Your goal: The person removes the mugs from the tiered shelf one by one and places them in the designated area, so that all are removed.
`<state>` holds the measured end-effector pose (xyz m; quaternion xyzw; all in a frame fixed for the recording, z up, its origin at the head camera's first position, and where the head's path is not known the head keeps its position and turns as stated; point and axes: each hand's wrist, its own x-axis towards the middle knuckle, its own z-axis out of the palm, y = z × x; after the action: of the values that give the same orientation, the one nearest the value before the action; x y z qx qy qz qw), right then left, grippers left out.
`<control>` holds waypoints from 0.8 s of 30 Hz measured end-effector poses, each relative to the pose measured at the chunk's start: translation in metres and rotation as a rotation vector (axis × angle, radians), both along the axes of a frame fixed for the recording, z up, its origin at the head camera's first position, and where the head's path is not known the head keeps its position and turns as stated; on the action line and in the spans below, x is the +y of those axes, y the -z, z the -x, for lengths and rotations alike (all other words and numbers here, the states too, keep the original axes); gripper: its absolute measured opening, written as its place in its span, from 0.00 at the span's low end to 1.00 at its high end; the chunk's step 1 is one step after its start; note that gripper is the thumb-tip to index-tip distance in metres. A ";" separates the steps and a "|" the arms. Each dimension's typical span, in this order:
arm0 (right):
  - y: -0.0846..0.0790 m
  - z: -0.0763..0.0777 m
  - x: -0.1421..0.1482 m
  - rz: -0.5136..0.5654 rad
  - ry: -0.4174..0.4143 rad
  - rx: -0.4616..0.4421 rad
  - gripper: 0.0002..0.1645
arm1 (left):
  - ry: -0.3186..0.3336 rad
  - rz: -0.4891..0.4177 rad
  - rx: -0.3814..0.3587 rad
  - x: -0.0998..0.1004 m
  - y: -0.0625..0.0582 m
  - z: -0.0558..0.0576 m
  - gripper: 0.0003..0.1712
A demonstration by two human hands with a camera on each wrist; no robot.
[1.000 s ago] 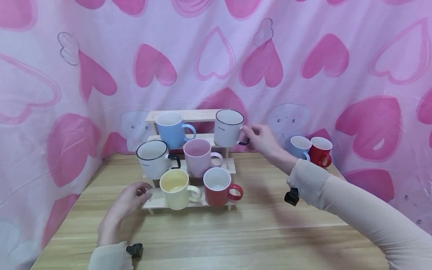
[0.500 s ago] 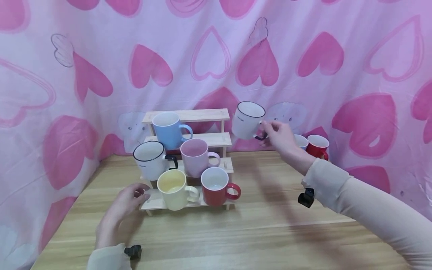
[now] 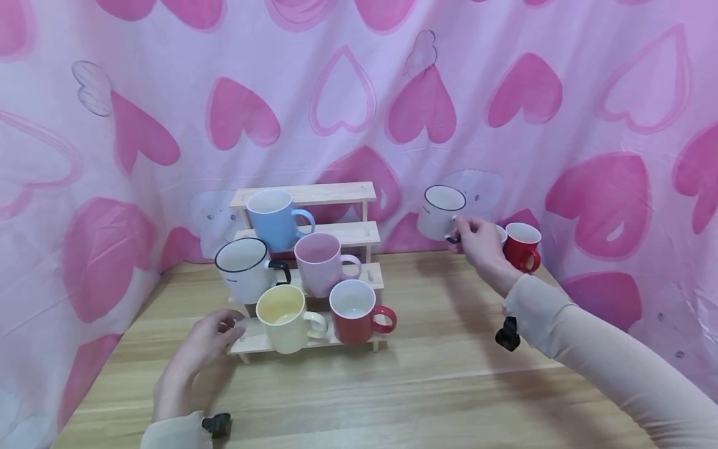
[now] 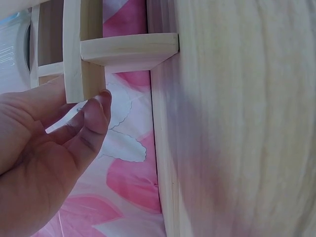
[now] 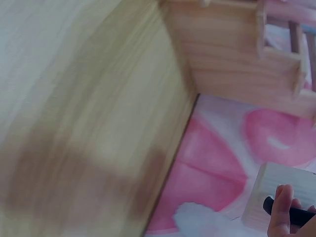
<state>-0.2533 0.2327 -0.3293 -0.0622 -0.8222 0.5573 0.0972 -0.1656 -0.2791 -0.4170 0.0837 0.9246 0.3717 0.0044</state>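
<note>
Currently holding a white black-rimmed mug [image 3: 434, 221] aloft just left of the right hand [image 3: 482, 249], pinching its black handle [image 5: 303, 217] in the fingers. Standing near upright along the long axis, facing the mouth upward and pointing the handle toward that hand. Pinching, with the left hand [image 3: 206, 340], the end of the lowest shelf [image 3: 252, 338] between thumb and fingers. Bearing five other mugs [image 3: 315, 269] on the wooden rack [image 3: 320, 194], between the two hands. Hiding most of a pale mug [image 3: 502, 233] behind the right hand, leaving a sliver of rim beside a red mug [image 3: 517, 251] just beyond. Cutting off the held mug and both hands at the wrist views' edges. Leaving the small lettering [image 3: 427, 211] on the held mug's side too faint to read.
</note>
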 end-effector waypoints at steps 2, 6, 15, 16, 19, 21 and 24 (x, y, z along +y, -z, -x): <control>0.010 0.003 0.002 0.012 0.027 0.003 0.29 | -0.001 0.002 0.001 -0.001 -0.001 -0.001 0.15; 0.035 0.007 0.004 -0.006 0.087 -0.019 0.29 | -0.005 0.013 -0.004 -0.002 0.000 -0.002 0.15; 0.075 0.014 0.001 -0.023 0.150 -0.124 0.30 | -0.012 0.031 -0.004 -0.005 -0.001 -0.005 0.15; 0.077 0.015 0.001 -0.021 0.154 -0.127 0.30 | -0.013 0.034 -0.005 -0.005 -0.001 -0.005 0.15; 0.083 0.016 0.005 0.005 0.159 -0.147 0.29 | -0.012 0.038 -0.011 -0.004 -0.001 -0.004 0.15; 0.087 0.017 0.008 0.016 0.172 -0.154 0.29 | -0.008 0.035 -0.011 -0.003 -0.001 -0.003 0.16; 0.092 0.017 0.014 0.033 0.193 -0.159 0.29 | -0.003 0.029 -0.009 -0.001 -0.001 -0.002 0.16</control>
<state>-0.2702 0.2462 -0.4208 -0.1867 -0.8081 0.5523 0.0841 -0.1641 -0.2804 -0.4165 0.0804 0.9301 0.3584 0.0090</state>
